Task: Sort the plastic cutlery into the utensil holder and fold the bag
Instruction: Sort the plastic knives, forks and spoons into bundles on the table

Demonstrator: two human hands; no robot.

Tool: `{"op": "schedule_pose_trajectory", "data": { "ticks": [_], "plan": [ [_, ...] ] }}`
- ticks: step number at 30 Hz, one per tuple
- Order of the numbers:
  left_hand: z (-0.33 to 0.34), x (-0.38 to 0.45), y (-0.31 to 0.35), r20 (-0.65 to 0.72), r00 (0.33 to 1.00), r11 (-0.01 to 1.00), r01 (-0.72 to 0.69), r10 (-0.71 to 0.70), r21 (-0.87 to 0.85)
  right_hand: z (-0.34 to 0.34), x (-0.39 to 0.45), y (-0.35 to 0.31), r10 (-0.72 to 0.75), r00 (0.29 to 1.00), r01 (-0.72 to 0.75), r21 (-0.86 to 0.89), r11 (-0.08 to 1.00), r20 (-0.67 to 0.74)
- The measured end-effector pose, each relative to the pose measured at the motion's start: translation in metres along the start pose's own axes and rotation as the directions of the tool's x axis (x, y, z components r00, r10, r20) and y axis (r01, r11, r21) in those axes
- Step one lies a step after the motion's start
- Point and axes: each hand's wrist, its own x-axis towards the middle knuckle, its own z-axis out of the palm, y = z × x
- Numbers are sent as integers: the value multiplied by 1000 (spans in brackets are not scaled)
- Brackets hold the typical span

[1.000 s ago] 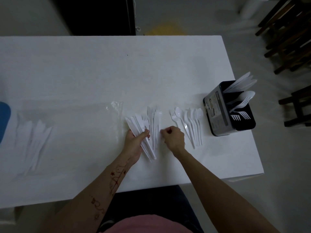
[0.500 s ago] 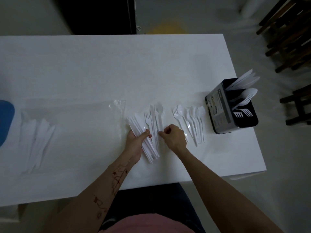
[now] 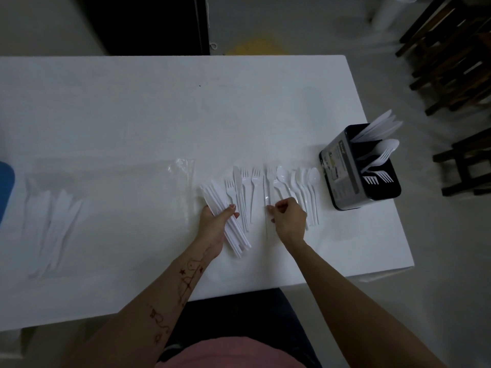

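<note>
My left hand (image 3: 214, 224) grips a fanned bundle of white plastic knives (image 3: 225, 216) near the table's front. My right hand (image 3: 288, 219) pinches the handle of a single white fork (image 3: 267, 192) lying on the table. Between the hands lie loose forks and a knife (image 3: 245, 192). A row of spoons and forks (image 3: 303, 187) lies right of my right hand. The black utensil holder (image 3: 342, 176) stands at the right edge with knives, spoons and forks in it. The clear plastic bag (image 3: 111, 192) lies flat to the left, several knives (image 3: 55, 221) inside.
A white table (image 3: 159, 107) carries everything. A blue object (image 3: 5, 187) pokes in at the left edge. Dark wooden chairs (image 3: 451, 62) stand on the floor to the right, beyond the table's edge. A dark doorway lies behind the table.
My right hand has slid a fork to the right, away from the bundle, spreading the loose pieces apart. My left hand keeps its hold on the knives.
</note>
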Motion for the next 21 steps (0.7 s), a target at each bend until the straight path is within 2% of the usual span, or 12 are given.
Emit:
{"op": "schedule_pose_trajectory", "data": {
  "ticks": [2, 5, 7, 14, 21],
  "plan": [
    [0, 0, 0, -3, 1000, 1000, 0, 0, 1, 0, -2, -1, -57, 998, 56, -77, 995, -21],
    [-1, 1, 0, -10, 1000, 1000, 7, -7, -12, 1, -7, -5, -151, 988, 151, -281, 948, 23],
    [-2, 1, 0, -10, 1000, 1000, 8, -8, -14, 1, -9, -5, -159, 987, 161, -352, 922, 36],
    [-2, 3, 0, -5, 1000, 1000, 2, -3, -26, -7, -6, -11, -110, 993, 120, -388, 914, 49],
    [6, 3, 0, 1, 1000, 1000, 1, -1, -21, -15, -9, -14, -161, 985, 171, -397, 902, 57]
  ]
}}
